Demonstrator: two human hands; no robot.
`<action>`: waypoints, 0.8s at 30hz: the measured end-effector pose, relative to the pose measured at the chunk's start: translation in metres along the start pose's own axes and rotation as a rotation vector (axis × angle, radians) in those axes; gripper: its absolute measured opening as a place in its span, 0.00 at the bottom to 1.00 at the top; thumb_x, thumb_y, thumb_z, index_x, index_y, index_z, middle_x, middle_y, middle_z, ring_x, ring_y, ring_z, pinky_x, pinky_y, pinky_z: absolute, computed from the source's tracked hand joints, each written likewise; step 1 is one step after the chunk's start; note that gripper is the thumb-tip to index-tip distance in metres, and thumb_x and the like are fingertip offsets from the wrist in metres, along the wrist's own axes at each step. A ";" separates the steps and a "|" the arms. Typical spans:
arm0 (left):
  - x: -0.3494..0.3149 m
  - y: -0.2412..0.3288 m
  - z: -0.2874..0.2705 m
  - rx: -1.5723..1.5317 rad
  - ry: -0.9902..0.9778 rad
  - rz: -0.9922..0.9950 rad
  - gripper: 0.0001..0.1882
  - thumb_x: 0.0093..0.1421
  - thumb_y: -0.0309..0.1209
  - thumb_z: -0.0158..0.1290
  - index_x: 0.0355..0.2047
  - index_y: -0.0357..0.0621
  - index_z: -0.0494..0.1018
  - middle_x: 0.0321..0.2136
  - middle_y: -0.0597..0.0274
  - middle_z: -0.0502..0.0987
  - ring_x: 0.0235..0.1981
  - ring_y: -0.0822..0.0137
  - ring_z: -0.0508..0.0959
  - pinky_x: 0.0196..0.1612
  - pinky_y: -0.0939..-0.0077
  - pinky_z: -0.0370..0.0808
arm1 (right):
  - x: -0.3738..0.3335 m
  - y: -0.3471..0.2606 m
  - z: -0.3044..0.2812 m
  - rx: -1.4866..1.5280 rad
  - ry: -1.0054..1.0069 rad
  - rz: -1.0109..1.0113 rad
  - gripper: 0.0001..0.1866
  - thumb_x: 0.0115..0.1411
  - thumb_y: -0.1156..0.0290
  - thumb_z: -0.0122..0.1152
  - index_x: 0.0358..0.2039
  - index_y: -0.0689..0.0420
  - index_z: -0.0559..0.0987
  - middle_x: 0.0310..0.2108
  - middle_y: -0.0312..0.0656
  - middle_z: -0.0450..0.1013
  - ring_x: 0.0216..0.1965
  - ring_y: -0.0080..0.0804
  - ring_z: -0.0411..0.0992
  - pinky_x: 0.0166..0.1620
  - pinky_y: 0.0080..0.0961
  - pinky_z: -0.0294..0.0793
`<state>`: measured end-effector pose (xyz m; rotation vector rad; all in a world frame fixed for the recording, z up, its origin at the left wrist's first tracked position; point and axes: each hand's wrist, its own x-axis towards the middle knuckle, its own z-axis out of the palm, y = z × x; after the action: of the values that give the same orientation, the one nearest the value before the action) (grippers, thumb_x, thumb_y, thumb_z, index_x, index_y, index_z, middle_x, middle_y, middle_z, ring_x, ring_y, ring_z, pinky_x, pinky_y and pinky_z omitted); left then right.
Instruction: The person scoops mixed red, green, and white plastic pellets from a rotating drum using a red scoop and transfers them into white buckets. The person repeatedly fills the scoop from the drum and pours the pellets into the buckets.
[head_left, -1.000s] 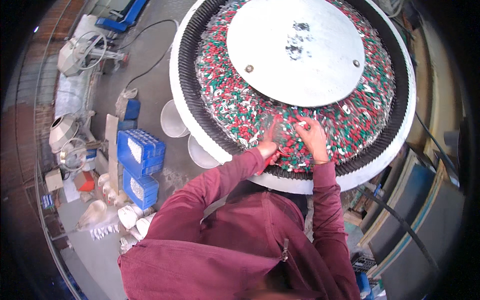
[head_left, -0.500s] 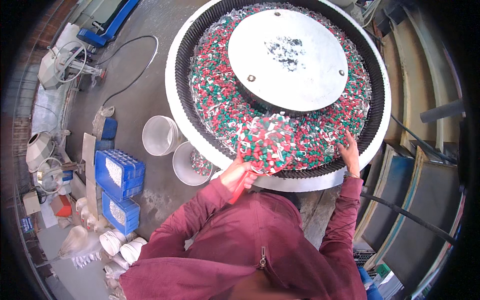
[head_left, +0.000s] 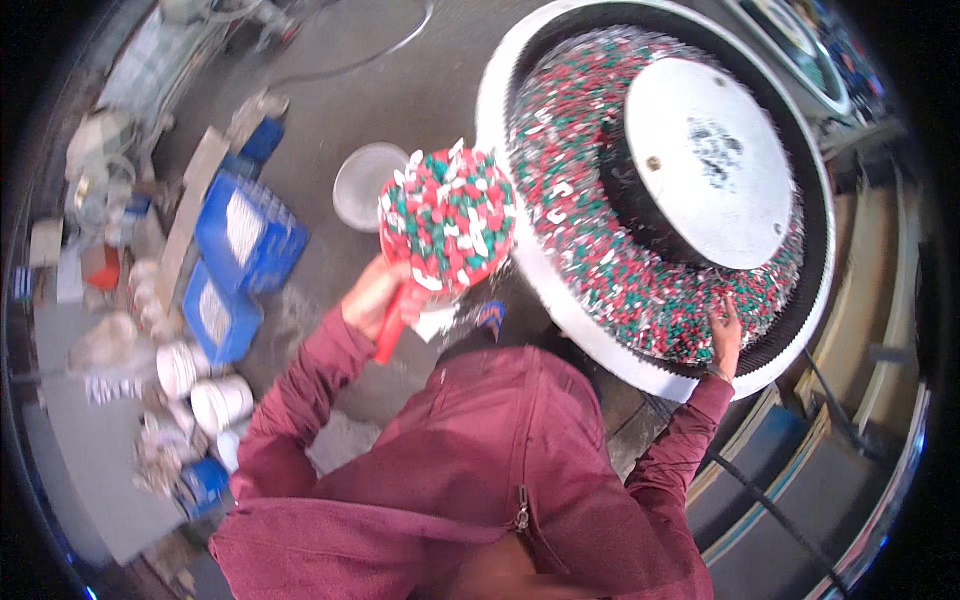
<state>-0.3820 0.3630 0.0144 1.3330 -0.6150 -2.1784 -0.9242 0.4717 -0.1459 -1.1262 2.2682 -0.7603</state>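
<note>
My left hand is closed round the handle of a red scoop. The scoop is heaped with small red, green and white pieces, and hangs left of a big round tub. My right hand rests at the tub's near right side, touching the loose mix of the same pieces; its fingers look apart, the tips partly lost among them. A pale round cover plate stands in the tub's middle.
Beyond the scoop, a white bucket stands on the floor. Farther left are blue crates holding white pieces, and more white buckets. Large boards or panels lean at the right, with a dark hose crossing them.
The filled scoop has moved left in my left hand, from over the tub to outside its rim. The view has turned, so the tub sits farther right. My right hand stays at the tub.
</note>
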 end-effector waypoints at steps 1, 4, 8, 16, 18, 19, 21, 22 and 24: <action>-0.006 -0.002 -0.022 -0.025 0.036 0.037 0.04 0.57 0.31 0.43 0.31 0.45 0.63 0.15 0.70 0.62 0.12 0.80 0.61 0.13 0.86 0.58 | -0.004 -0.008 0.002 -0.044 -0.011 -0.060 0.32 0.50 0.67 0.59 0.55 0.65 0.62 0.52 0.54 0.63 0.55 0.40 0.62 0.55 0.27 0.58; -0.015 -0.014 -0.077 -0.153 0.131 0.020 0.03 0.57 0.28 0.42 0.31 0.46 0.61 0.16 0.68 0.63 0.12 0.80 0.61 0.13 0.85 0.59 | -0.011 -0.018 0.001 -0.004 -0.070 0.042 0.32 0.52 0.66 0.58 0.56 0.63 0.62 0.55 0.51 0.62 0.56 0.38 0.60 0.56 0.27 0.57; 0.003 -0.044 -0.132 -0.058 0.373 0.099 0.18 0.56 0.25 0.39 0.47 0.50 0.54 0.18 0.66 0.64 0.12 0.78 0.61 0.12 0.85 0.60 | -0.013 -0.017 -0.002 0.005 -0.088 0.114 0.31 0.52 0.67 0.58 0.55 0.63 0.63 0.53 0.51 0.63 0.52 0.36 0.63 0.53 0.26 0.60; 0.081 -0.133 -0.229 1.277 0.865 0.316 0.47 0.46 0.26 0.49 0.61 0.74 0.37 0.29 0.42 0.73 0.28 0.45 0.76 0.33 0.54 0.73 | -0.016 0.002 -0.027 -0.178 -0.039 0.006 0.29 0.52 0.70 0.59 0.54 0.61 0.65 0.51 0.51 0.64 0.47 0.30 0.65 0.49 0.21 0.61; 0.106 -0.153 -0.246 1.372 0.912 0.161 0.46 0.46 0.24 0.50 0.60 0.79 0.42 0.29 0.46 0.71 0.32 0.48 0.75 0.36 0.55 0.72 | -0.018 0.002 -0.032 -0.033 -0.061 0.098 0.28 0.50 0.72 0.60 0.53 0.63 0.66 0.56 0.51 0.59 0.53 0.33 0.61 0.54 0.25 0.58; 0.116 -0.165 -0.252 1.416 0.932 0.181 0.46 0.46 0.24 0.51 0.60 0.80 0.42 0.29 0.47 0.71 0.33 0.49 0.74 0.36 0.55 0.72 | -0.022 0.000 -0.039 -0.065 -0.115 0.074 0.28 0.52 0.70 0.58 0.54 0.63 0.65 0.54 0.50 0.61 0.54 0.34 0.60 0.54 0.25 0.58; 0.135 -0.186 -0.260 1.482 0.967 0.159 0.49 0.44 0.20 0.53 0.60 0.80 0.44 0.32 0.48 0.69 0.36 0.51 0.72 0.40 0.57 0.70 | -0.032 -0.006 -0.049 -0.362 -0.077 0.063 0.28 0.53 0.67 0.57 0.54 0.61 0.65 0.53 0.49 0.62 0.57 0.34 0.57 0.54 0.25 0.58; 0.140 -0.192 -0.266 1.504 0.966 0.176 0.48 0.44 0.19 0.53 0.60 0.78 0.46 0.32 0.49 0.69 0.36 0.52 0.72 0.41 0.57 0.70 | -0.038 -0.010 -0.054 -0.406 -0.043 0.088 0.28 0.52 0.64 0.58 0.53 0.60 0.66 0.55 0.51 0.61 0.58 0.36 0.56 0.55 0.26 0.57; 0.153 -0.199 -0.276 1.459 0.980 0.403 0.45 0.44 0.17 0.51 0.59 0.74 0.53 0.31 0.49 0.70 0.35 0.52 0.72 0.42 0.58 0.68 | -0.046 -0.018 -0.059 -0.565 -0.029 0.042 0.29 0.51 0.62 0.60 0.52 0.60 0.67 0.54 0.52 0.61 0.57 0.39 0.58 0.56 0.28 0.57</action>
<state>-0.2298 0.3885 -0.3250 2.2927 -1.8712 -0.2989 -0.9275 0.5161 -0.0831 -1.3062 2.5469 -0.0724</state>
